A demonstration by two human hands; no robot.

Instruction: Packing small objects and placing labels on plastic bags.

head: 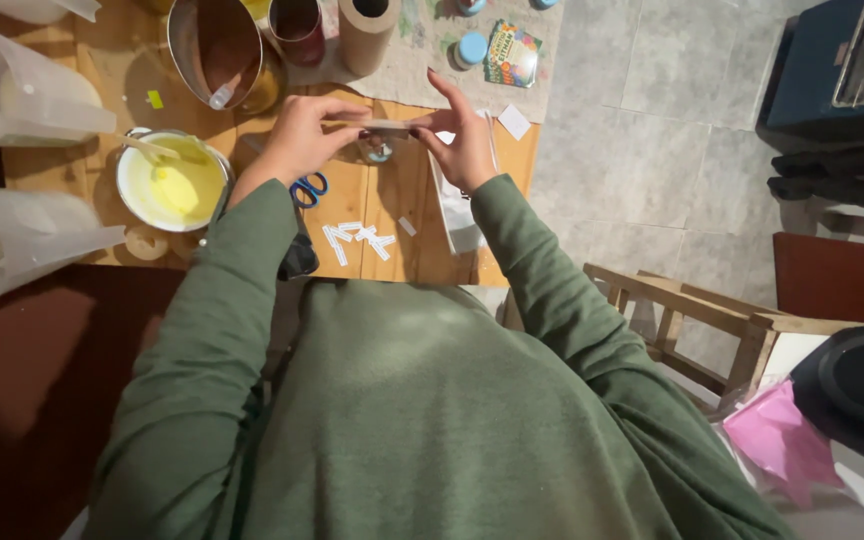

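Wooden and thin, a flat stick (384, 125) is held level between the two hands above the table (392, 215). The left hand (302, 135) is closed on its left end with the fingers pinched, and the right hand (464, 135) is closed on its right end, with the index finger raised toward 12 o'clock. Under the stick, just at 6 o'clock from it, a small round jar (376, 152) is seen, but most of it is hidden by the hands and its content cannot be made out.

At 9 o'clock from the left hand a white bowl (167, 185) with yellow liquid is placed, and a spoon is laid in it. Blue-handled scissors (307, 188) are found at 6 o'clock from the left hand, partly covered by the green sleeve. Small white paper strips (357, 240) are spread a little lower. A white sheet (455, 215) is lying at 6 o'clock from the right hand.

At 12 o'clock a cardboard tube (366, 32) is standing, and a metal pot (220, 50) is at 11 o'clock. A colourful square packet (511, 55) is placed at 1 o'clock, near a small blue-lidded pot (470, 48). Clear plastic bags (12, 90) at the left edge are cut off by the frame.
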